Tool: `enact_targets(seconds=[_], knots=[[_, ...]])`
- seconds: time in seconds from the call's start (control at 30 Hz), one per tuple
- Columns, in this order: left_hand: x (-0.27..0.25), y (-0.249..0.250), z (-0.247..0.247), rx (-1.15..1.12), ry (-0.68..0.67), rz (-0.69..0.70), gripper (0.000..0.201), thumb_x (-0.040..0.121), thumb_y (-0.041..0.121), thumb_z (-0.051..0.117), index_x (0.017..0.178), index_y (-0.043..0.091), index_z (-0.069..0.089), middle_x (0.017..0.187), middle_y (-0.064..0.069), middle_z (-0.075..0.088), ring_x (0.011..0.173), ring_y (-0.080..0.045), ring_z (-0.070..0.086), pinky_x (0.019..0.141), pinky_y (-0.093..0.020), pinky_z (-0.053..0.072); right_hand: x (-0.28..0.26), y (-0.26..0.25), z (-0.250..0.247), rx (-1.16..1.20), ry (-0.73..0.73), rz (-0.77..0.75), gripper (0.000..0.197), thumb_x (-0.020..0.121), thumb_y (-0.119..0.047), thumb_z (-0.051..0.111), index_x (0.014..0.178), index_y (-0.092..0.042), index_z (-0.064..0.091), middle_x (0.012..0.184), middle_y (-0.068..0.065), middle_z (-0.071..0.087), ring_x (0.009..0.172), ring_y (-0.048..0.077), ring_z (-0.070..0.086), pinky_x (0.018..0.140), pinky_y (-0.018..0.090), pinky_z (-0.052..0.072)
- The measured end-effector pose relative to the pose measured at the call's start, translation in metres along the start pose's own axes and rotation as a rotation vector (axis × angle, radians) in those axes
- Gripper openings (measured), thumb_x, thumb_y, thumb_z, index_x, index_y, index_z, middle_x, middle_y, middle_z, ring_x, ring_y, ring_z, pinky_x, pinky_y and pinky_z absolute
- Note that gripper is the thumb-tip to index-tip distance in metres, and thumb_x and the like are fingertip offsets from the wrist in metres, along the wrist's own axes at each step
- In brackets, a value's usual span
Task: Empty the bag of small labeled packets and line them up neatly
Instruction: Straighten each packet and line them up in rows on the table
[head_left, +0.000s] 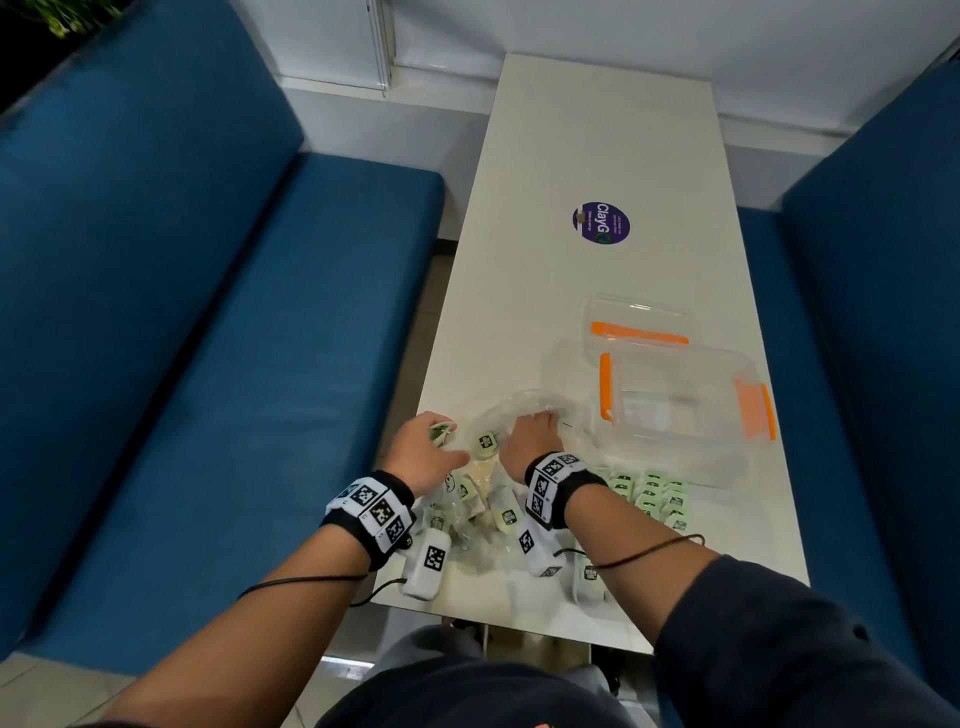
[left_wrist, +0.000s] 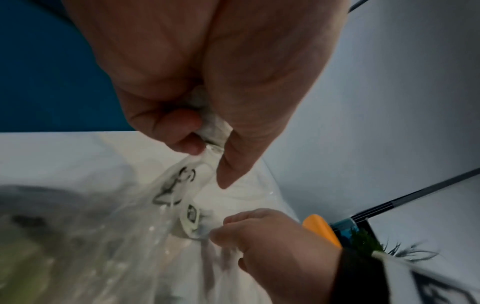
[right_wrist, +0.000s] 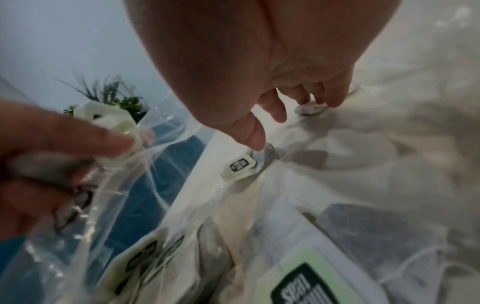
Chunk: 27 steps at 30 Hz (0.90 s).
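Note:
A clear plastic bag (head_left: 524, 408) lies crumpled on the near end of the white table (head_left: 597, 130), with small pale green labeled packets (head_left: 485, 441) inside it. My left hand (head_left: 423, 447) pinches the bag's edge (left_wrist: 213, 131) between thumb and fingers, with a packet (right_wrist: 109, 117) bunched against it. My right hand (head_left: 537, 428) is inside the bag with its fingers stretched down. Its fingertips (right_wrist: 335, 100) touch a small packet (right_wrist: 310, 109), and the thumb stays apart above another packet (right_wrist: 240, 166). Several packets (head_left: 649, 493) lie in rows to the right of my right wrist.
A clear container with orange clips (head_left: 680, 395) stands just right of the bag, with its lid (head_left: 636, 325) behind it. A purple sticker (head_left: 601, 222) sits mid-table. Blue benches (head_left: 208, 312) flank the table on both sides. More packets (right_wrist: 306, 283) lie under my wrists.

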<state>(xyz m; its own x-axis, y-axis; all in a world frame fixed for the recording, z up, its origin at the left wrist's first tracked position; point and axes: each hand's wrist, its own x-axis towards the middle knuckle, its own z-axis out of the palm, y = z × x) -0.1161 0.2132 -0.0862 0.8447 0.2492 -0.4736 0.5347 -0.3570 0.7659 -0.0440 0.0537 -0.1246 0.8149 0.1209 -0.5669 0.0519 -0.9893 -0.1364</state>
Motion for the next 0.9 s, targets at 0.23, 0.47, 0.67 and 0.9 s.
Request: enact_targets(seconds=[0.23,0.47,0.67,0.9], knots=[[0.003,-0.007,0.003,-0.056,-0.008,-0.022,0.037,0.085,0.014,0.079,0.119,0.016,0.065,0.114,0.001,0.067,0.101,-0.016,0.066,0.081,-0.027,0.055,-0.018,0.002,0.007,0.028,-0.039,-0.181,0.044,0.101,-0.025,0.050,0.142,-0.011,0.051,0.148,0.013,0.050,0.135,0.033,0.049,0.111,0.045,0.043],[-0.002,-0.007,-0.003,-0.217,0.044,0.001,0.020,0.090,0.010,0.071,0.108,0.018,0.068,0.097,-0.002,0.069,0.074,-0.015,0.064,0.067,-0.028,0.053,-0.008,0.012,0.008,0.127,0.080,-0.002,0.041,0.101,-0.016,0.054,0.139,-0.004,0.046,0.147,0.015,0.037,0.123,0.034,0.056,0.102,0.042,0.050],[-0.016,0.004,-0.007,-0.476,0.022,-0.047,0.014,0.096,0.008,0.064,0.109,0.010,0.067,0.090,-0.005,0.068,0.070,-0.014,0.063,0.059,-0.027,0.052,0.001,0.009,0.008,0.104,0.002,0.005,0.036,0.097,-0.024,0.064,0.127,-0.006,0.055,0.138,0.014,0.041,0.103,0.035,0.065,0.084,0.039,0.054],[-0.021,0.010,-0.003,-0.461,-0.040,-0.027,0.016,0.094,0.006,0.066,0.107,0.015,0.070,0.086,-0.005,0.067,0.074,-0.017,0.064,0.063,-0.032,0.053,-0.020,0.023,-0.003,0.400,-0.010,-0.185,0.013,0.092,-0.020,0.069,0.098,-0.016,0.058,0.095,-0.001,0.061,0.088,0.022,0.059,0.074,0.030,0.045]])
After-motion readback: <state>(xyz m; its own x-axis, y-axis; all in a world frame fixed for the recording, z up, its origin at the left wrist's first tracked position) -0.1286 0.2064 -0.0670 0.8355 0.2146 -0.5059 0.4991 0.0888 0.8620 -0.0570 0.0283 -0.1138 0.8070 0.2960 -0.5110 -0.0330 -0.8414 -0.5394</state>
